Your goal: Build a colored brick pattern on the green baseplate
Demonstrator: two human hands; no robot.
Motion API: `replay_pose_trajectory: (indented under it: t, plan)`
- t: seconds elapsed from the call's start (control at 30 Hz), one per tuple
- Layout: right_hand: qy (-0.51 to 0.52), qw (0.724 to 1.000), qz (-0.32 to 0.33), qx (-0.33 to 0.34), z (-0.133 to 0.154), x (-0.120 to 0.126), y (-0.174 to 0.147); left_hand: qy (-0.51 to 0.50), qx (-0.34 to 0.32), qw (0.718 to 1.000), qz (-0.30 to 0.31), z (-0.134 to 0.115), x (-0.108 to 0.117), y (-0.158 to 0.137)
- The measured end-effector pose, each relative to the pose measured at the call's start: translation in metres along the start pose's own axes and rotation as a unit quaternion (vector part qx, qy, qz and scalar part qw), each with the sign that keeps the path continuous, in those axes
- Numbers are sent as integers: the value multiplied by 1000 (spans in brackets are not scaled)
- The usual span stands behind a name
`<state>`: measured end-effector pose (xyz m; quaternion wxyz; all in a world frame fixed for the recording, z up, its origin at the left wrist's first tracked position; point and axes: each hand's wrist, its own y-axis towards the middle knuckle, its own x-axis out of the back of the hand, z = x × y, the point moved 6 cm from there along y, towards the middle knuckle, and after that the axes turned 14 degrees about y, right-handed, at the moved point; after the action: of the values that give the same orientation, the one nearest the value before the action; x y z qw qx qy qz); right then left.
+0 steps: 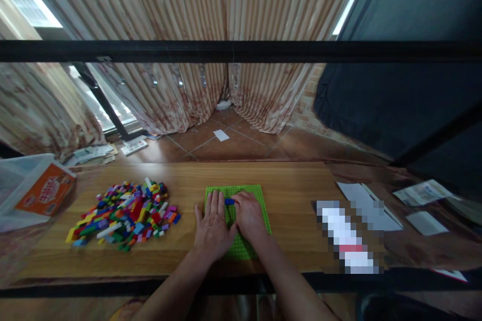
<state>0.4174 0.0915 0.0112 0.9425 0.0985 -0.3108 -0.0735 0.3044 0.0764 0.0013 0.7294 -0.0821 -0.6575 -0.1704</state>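
Note:
A green studded baseplate lies on the wooden table in front of me. My left hand rests on its left side, fingers stretched out and lying flat. Over the right half, my right hand has its fingers closed on a small blue brick near the back of the plate. The brick is partly covered by the fingertips, and I cannot tell whether it is pressed onto the studs. Both hands hide much of the plate.
A loose heap of coloured bricks spreads over the table's left part. Beyond it stands a clear plastic box with an orange label. Papers lie at the right, beside a blurred-out patch. A dark bar crosses the view.

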Motion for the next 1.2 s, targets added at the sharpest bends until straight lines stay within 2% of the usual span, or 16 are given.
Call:
replay_pose_trajectory:
  t: [0.37,0.5,0.8,1.2]
  plan:
    - [-5,1000,16,-16,7,6,0,-29,-1,998,-54,1,9,-3]
    - [-5,1000,17,-20,5,6,2,-23,21,997,-64,3,14,-9]
    - [-14,1000,3,-16,3,6,2,-3,26,999,-30,3,10,-23]
    - [-22,1000,13,-3,-1,2,0,-71,18,997,0,10,15,-19]
